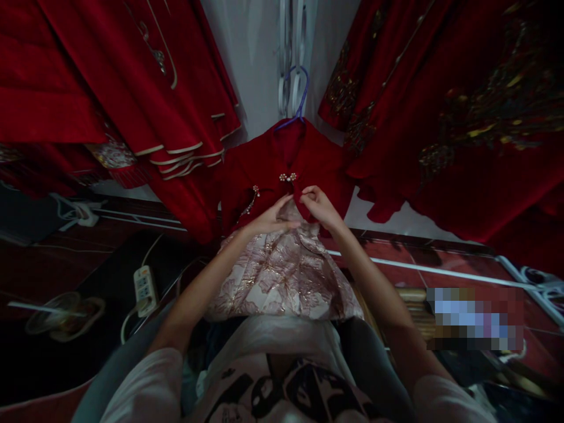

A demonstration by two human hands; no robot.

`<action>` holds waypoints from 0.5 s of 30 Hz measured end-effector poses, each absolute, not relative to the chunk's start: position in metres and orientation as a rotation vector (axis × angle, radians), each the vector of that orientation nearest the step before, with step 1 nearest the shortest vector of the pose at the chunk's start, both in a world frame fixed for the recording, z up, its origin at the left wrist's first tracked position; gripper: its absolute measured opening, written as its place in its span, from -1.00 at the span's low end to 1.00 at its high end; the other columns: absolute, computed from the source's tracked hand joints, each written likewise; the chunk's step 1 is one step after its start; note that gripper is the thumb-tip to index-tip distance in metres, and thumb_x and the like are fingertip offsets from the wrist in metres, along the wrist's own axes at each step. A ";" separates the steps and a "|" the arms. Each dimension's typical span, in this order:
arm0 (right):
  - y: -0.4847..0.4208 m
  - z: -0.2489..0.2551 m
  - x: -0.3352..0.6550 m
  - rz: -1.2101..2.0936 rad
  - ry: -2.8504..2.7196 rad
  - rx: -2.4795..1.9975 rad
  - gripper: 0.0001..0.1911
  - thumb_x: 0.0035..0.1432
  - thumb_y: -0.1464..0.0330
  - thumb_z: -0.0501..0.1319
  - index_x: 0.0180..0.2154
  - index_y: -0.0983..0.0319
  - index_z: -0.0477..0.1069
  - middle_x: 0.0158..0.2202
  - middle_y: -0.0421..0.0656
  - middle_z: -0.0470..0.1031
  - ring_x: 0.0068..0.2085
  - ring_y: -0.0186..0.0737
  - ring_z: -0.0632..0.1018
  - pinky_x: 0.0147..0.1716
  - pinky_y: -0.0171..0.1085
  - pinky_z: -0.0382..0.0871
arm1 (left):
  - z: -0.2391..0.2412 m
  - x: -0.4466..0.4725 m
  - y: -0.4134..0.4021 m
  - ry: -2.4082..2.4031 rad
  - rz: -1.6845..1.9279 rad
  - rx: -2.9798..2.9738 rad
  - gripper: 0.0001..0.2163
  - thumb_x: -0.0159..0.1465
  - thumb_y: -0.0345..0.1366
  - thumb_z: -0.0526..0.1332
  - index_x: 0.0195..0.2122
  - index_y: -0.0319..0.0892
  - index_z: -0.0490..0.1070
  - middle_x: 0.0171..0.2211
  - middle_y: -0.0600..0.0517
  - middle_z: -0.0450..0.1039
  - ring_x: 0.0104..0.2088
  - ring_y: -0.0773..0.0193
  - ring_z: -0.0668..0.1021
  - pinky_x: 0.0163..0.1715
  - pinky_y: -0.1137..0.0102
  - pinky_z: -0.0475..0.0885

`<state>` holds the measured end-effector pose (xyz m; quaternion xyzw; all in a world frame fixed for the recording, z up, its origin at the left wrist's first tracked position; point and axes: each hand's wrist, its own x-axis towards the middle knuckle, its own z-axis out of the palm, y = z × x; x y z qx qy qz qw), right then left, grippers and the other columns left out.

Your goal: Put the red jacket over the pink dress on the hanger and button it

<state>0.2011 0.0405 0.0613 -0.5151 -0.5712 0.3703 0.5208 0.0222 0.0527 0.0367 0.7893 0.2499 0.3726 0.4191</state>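
A small red dress (268, 170) with a pale patterned skirt (286, 276) hangs in front of me on a purple hanger (296, 106). A pearl clasp (288, 177) closes its collar. My left hand (271, 220) lies at the waist with fingers stretched along the cloth where red top meets skirt. My right hand (317, 205) is closed, pinching the red front flap just below the clasp. Both hands nearly touch each other.
Red embroidered garments hang at the left (132, 88) and right (462, 117) against a white wall. A white power strip (144, 289) with a cable lies on the dark floor at lower left. A clear plastic lid (61, 314) sits further left.
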 end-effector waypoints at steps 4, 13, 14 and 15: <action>0.038 0.083 0.192 1.236 -1.181 -1.040 -0.71 -0.08 0.28 0.28 -0.28 0.17 0.25 -0.48 -0.30 0.40 -0.52 -0.41 0.42 -0.53 -0.39 0.34 | 0.035 0.042 0.037 0.594 0.958 2.101 -0.44 0.08 -0.13 0.37 0.10 -0.13 0.32 0.08 -0.15 0.42 0.10 0.06 0.47 0.14 0.11 0.35; 0.043 0.083 0.240 0.690 -1.507 -1.374 -0.60 0.06 0.08 0.28 -0.18 0.23 0.40 -0.24 -0.02 0.54 -0.24 -0.10 0.59 -0.24 -0.05 0.54 | 0.023 0.061 0.041 0.806 1.051 2.205 -0.69 0.30 -0.04 0.09 -0.44 -0.13 0.40 -0.45 0.01 0.49 -0.36 0.21 0.55 -0.23 0.27 0.44; 0.049 0.077 0.247 0.547 -1.531 -1.470 -0.56 0.02 0.10 0.32 -0.14 0.23 0.40 -0.22 0.01 0.54 -0.18 -0.03 0.59 -0.14 0.02 0.50 | 0.024 0.060 0.038 0.848 1.016 2.213 -0.64 0.28 0.01 0.10 -0.53 -0.13 0.35 -0.55 0.02 0.44 -0.44 0.22 0.52 -0.30 0.28 0.43; 0.055 0.071 0.253 0.470 -1.564 -1.532 -0.51 0.00 0.11 0.34 -0.08 0.24 0.40 -0.14 0.05 0.53 -0.08 0.05 0.56 -0.03 0.09 0.44 | 0.027 0.060 0.034 0.894 0.981 2.202 -0.58 0.26 0.06 0.11 -0.61 -0.12 0.28 -0.63 0.04 0.37 -0.51 0.23 0.49 -0.37 0.29 0.42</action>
